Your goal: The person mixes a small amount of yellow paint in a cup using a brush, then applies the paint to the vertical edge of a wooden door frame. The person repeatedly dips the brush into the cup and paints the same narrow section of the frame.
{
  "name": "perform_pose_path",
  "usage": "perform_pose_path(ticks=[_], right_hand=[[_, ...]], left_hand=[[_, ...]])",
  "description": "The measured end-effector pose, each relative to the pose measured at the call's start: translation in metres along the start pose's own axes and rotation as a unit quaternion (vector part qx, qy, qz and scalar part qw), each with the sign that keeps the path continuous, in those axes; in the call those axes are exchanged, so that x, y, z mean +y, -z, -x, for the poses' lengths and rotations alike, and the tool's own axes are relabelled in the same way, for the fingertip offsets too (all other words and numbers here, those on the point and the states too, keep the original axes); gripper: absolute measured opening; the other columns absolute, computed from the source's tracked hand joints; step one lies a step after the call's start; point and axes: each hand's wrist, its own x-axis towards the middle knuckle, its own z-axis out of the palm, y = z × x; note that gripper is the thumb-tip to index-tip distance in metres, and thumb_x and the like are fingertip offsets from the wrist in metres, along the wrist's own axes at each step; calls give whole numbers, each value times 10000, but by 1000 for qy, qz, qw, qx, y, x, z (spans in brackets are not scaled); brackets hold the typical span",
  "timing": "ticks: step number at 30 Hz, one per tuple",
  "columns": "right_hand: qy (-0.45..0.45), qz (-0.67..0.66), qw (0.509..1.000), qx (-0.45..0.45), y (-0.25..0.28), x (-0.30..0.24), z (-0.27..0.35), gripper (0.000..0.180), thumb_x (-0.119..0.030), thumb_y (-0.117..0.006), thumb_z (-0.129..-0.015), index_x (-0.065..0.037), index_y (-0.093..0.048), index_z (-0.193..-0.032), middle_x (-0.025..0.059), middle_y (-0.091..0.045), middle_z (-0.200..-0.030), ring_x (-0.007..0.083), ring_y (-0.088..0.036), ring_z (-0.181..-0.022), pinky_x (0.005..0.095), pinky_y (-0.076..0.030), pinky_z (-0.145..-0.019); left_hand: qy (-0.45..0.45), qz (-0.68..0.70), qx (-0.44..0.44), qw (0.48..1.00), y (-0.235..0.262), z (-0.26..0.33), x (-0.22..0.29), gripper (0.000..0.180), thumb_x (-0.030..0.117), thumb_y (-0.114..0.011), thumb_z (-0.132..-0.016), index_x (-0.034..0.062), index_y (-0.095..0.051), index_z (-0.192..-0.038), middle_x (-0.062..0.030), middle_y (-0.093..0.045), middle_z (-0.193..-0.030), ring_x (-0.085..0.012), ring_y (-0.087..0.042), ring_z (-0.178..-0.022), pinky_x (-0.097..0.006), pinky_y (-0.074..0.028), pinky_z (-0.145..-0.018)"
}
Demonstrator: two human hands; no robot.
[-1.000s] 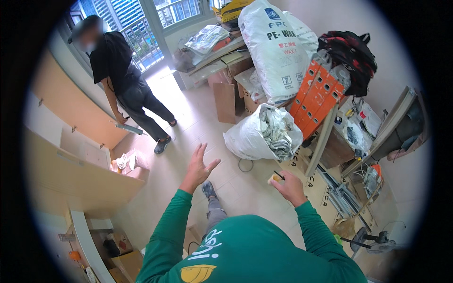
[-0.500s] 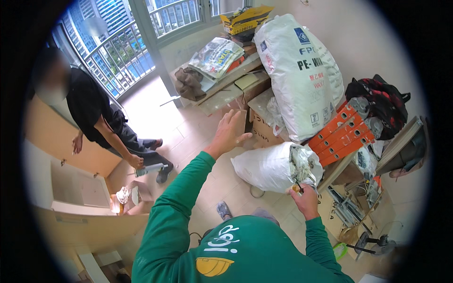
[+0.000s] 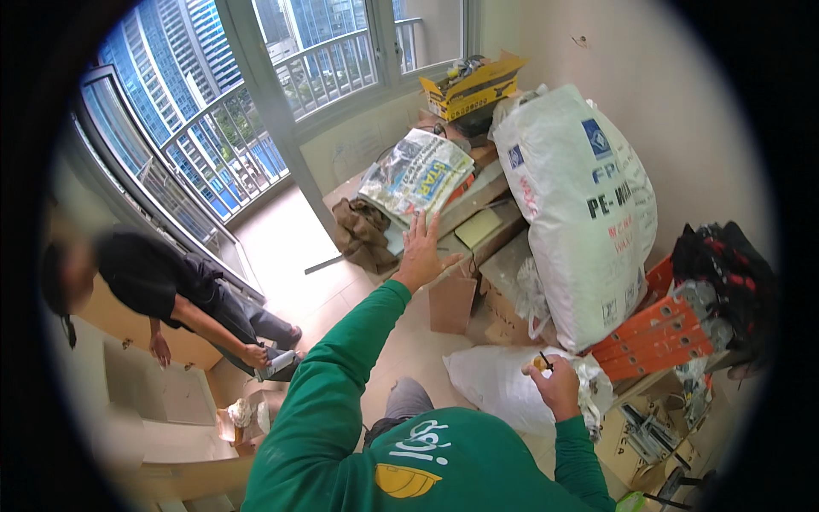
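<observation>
My left hand [image 3: 420,256] reaches forward with fingers spread, holding nothing. In the picture its fingertips come up against the near edge of a folded newspaper [image 3: 418,175] on a cluttered board stack; whether they touch is unclear. Beside the newspaper lies a crumpled brown cloth [image 3: 363,232]. My right hand [image 3: 560,388] is closed around a small tool with a dark shaft and a yellowish part [image 3: 541,363]; its exact kind does not show. That hand is above a white sack [image 3: 482,384] lying on the floor, its mouth open to the right.
A tall white sack [image 3: 589,230] stands beside the boards. To the right are an orange ladder [image 3: 653,341] and a dark backpack [image 3: 725,277]. A yellow box [image 3: 473,90] sits near the window. At left a co-worker [image 3: 141,273] bends over, holding a whitish tube-like tool [image 3: 278,365].
I have moved forward, and my left hand is now closer to the newspaper. My right hand has shifted over the lying sack with the small tool. The co-worker bends lower.
</observation>
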Motion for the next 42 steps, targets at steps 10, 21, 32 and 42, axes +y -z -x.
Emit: perform_pose_path(ticks=[10,21,32,42], right_hand=[[-55,47,995,65,-44,-59,-91,356,-343,-886,-845,-39,-753,-974,164,-748,-889,364,-719,-847,452,-553,-792],[-104,82,990,54,-78,-131,-191,420,-346,-873,-824,14,-733,-989,202,-734,-927,414,-716,-877,516,-543,-792],[-46,121,990,57,-79,-150,-246,396,-319,-862,-838,22,-726,-984,213,-710,-902,417,-687,-851,514,-530,-779],[-70,102,990,62,-72,-138,-252,353,-281,-858,-850,28,-736,-972,197,-740,-877,377,-719,-824,465,-546,-773]], left_hand=[[41,8,44,998,-88,-121,-145,980,254,-787,-911,29,-253,-1702,-349,-169,-1748,-580,-167,-1611,-755,-226,-1239],[-2,276,184,943,-37,-174,-191,442,-65,-615,-889,-5,-651,-1326,-291,-719,-1141,-484,-698,-1069,-526,-571,-902],[88,329,50,939,1,-233,-179,153,190,-730,-933,65,-726,-1022,-257,-719,-880,-470,-720,-842,-534,-563,-727],[5,307,127,943,-34,-221,-157,246,76,-621,-955,69,-684,-1193,-235,-733,-986,-497,-684,-934,-557,-553,-853]])
